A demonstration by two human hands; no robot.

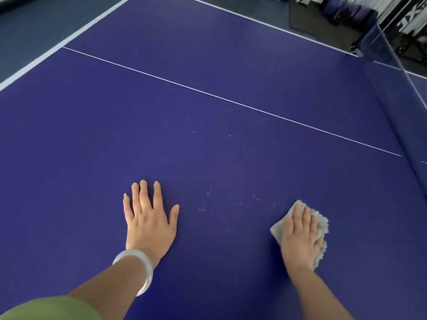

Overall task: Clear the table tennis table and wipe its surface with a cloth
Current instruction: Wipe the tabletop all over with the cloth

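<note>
The blue table tennis table (161,100) fills the view, with a thin white centre line running across it. My right hand (301,236) presses flat, fingers straight, on a grey cloth (321,224) lying on the table at the lower right. My left hand (150,218) rests flat on the bare surface at the lower middle, fingers spread, a white bangle on its wrist. Small white specks (208,195) dot the surface between and beyond the two hands.
The net (397,88) runs along the right side of the table. A white border line marks the table's left edge (46,54), with grey floor beyond it. Dark equipment and a mat (323,17) stand on the floor at the top right.
</note>
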